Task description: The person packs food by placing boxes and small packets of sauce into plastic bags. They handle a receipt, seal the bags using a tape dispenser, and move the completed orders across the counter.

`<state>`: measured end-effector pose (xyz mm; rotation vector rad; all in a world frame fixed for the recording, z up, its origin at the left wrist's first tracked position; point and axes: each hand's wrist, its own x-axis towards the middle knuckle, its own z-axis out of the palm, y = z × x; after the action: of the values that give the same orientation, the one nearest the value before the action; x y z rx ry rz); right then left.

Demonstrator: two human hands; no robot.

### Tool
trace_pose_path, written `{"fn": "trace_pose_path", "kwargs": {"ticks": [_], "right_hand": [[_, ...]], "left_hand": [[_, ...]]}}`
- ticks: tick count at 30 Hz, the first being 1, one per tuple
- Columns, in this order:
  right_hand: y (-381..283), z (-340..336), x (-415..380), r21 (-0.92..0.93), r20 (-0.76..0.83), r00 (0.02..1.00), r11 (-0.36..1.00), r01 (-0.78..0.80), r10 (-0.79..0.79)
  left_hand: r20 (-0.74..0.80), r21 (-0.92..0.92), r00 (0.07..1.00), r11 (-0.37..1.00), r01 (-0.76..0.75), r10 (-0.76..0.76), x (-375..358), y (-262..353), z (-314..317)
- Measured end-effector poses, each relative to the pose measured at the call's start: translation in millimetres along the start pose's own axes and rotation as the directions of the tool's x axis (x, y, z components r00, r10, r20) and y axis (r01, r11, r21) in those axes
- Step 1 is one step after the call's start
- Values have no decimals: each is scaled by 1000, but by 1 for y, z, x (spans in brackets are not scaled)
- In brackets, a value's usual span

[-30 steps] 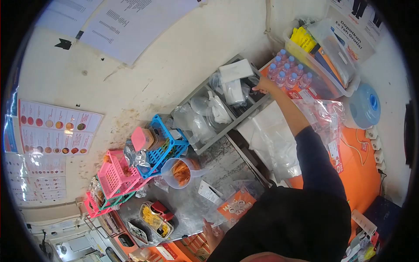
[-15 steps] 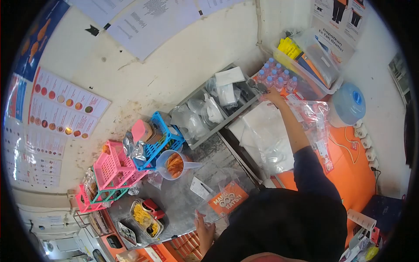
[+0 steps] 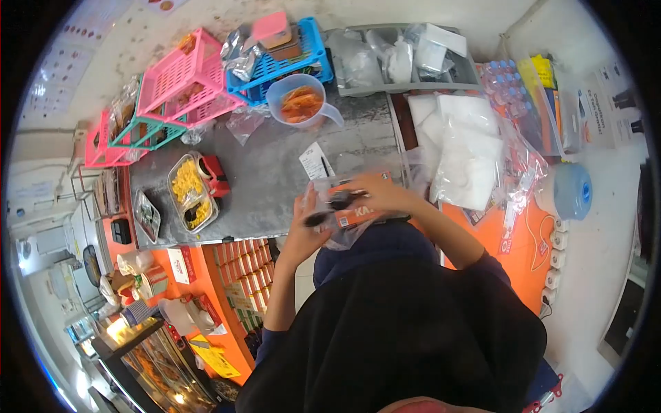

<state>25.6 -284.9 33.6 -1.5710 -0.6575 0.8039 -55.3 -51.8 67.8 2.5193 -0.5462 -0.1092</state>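
An orange printed box (image 3: 357, 215) lies inside a clear plastic bag (image 3: 342, 239) at the counter's front edge, right before my body. My left hand (image 3: 303, 226) is at the bag's left side, fingers curled around its edge. From the right, my right hand (image 3: 382, 193) reaches over the box, its fingers closed on a small dark item (image 3: 344, 199), smeared by motion. A second dark piece (image 3: 317, 219) shows by my left fingers. Just beyond the bag lie a paper slip (image 3: 315, 160) and a pen (image 3: 324, 165).
A jug of orange-red food (image 3: 303, 107) stands behind, near blue (image 3: 279, 72) and pink baskets (image 3: 180, 76). At left is a tray of yellow food (image 3: 187, 182). A grey divided bin (image 3: 403, 88), white bags (image 3: 468, 162) and water bottles (image 3: 506, 86) occupy the right.
My right hand has come back from the right end of the grey bin to the bagged box, bringing a dark item. My left hand is now at the bag, and the view has turned.
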Motion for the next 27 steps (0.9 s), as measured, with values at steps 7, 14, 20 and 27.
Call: {"fn": "trace_pose_path", "kwargs": {"ticks": [7,14,20,27], "right_hand": [[50,24,-27,-742,-357,923,555,-375,145],[-50,2,-53,-836,-377,875,296,-463,303],[-72,10,-61,-990,94,944,74,123,-316],[-38,-22,-150,-579,-469,692,783,229,-549]], "left_hand": [[73,-339,991,932,131,-112,12,11,-7],[22,-85,1000,996,13,-11,20,12,-45],[367,-836,927,410,366,-78,46,73,-45],[559,7,811,980,200,-170,40,25,-33]]}}
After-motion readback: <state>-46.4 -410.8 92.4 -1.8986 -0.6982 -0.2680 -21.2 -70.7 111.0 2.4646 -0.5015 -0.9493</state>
